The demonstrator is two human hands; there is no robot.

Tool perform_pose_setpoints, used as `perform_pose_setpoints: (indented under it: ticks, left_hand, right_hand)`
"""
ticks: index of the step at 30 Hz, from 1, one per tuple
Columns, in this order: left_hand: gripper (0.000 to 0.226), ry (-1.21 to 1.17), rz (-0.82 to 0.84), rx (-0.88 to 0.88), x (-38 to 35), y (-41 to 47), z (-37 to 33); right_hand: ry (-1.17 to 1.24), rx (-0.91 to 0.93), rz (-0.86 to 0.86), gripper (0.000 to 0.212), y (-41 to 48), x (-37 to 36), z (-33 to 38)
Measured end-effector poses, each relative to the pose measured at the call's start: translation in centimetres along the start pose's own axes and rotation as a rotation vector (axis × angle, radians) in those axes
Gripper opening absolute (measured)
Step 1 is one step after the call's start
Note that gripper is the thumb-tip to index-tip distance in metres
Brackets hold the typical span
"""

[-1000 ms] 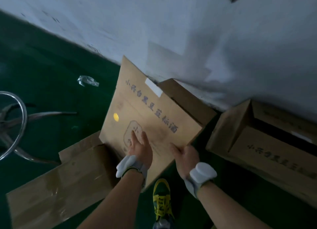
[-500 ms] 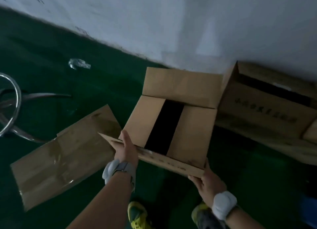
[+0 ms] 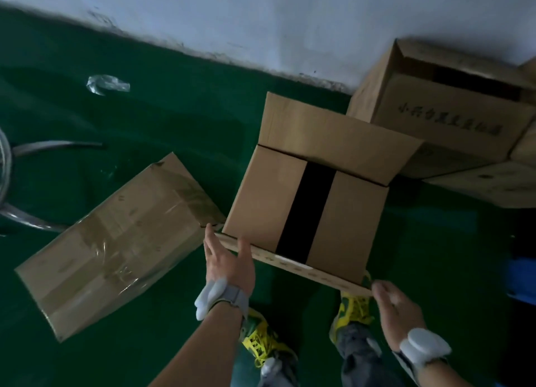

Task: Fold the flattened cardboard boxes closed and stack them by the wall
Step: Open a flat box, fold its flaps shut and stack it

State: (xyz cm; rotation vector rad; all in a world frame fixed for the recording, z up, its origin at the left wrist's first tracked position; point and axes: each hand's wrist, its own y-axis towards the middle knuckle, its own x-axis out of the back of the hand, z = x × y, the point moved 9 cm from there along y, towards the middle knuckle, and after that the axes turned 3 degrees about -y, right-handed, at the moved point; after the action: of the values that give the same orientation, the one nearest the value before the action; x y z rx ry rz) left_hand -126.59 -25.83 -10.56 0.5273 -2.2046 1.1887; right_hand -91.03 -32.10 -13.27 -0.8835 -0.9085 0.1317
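Note:
A brown cardboard box stands opened out on the green floor in front of me. Its two inner flaps lie folded down with a dark gap between them, and the far flap stands up. My left hand grips the left end of the near flap. My right hand holds that flap's right corner. A flattened, taped cardboard box lies on the floor to the left. By the white wall at the right stand other boxes with printed lettering.
A crumpled clear plastic scrap lies on the floor near the wall. Curved metal legs of some furniture reach in at the left edge. My feet in yellow-laced shoes stand just behind the box. Something blue sits at the right edge.
A second ago I held the box as a flat panel tilted up. It has since opened into a box shape on the floor, and both hands have shifted to its near flap.

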Motion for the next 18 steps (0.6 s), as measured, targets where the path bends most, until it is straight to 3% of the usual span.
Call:
perform_pose_setpoints:
  ticks: [2,4,6,10,12,13,14,16,18]
  left_hand:
    - [0.070,0.002,-0.007,-0.031,0.4,0.7,-0.6]
    - [0.069,0.027,0.022,-0.072,0.3,1.3,-1.1]
    - [0.068,0.070,0.039,-0.112,0.4,1.7,-1.9]
    - [0.071,0.287,0.043,-0.542,0.1,0.0,-5.3]
    - [0.067,0.450,0.092,-0.721,-1.3,-0.4,-5.2]
    - [0.061,0.546,0.097,-0.772,-2.0,-0.5,-4.8]
    - [0.056,0.633,0.094,-0.796,-2.5,-0.4,-4.5]
    - [0.052,0.712,0.127,-0.815,-3.3,0.0,-4.2]
    - [0.052,0.719,0.127,-0.873,-3.7,0.2,-5.2]
  right_hand:
    - [0.261,-0.175,-0.203,0.065,1.2,2.4,-1.0]
    - [0.551,-0.401,-0.394,0.060,2.7,5.4,-1.7]
    - [0.582,-0.412,-0.490,0.049,5.4,8.8,0.8]
    - [0.368,-0.069,-0.577,0.063,11.9,15.0,9.2]
    - [0.122,0.161,-0.759,0.053,12.4,17.7,13.0]
    - [-0.001,0.309,-0.767,0.043,12.3,17.6,14.9]
    - [-0.108,0.476,-0.699,0.039,12.1,16.4,16.5]
    - [-0.398,0.755,-0.389,0.045,12.0,10.6,17.8]
    - [-0.815,0.756,0.040,0.051,13.2,3.1,14.3]
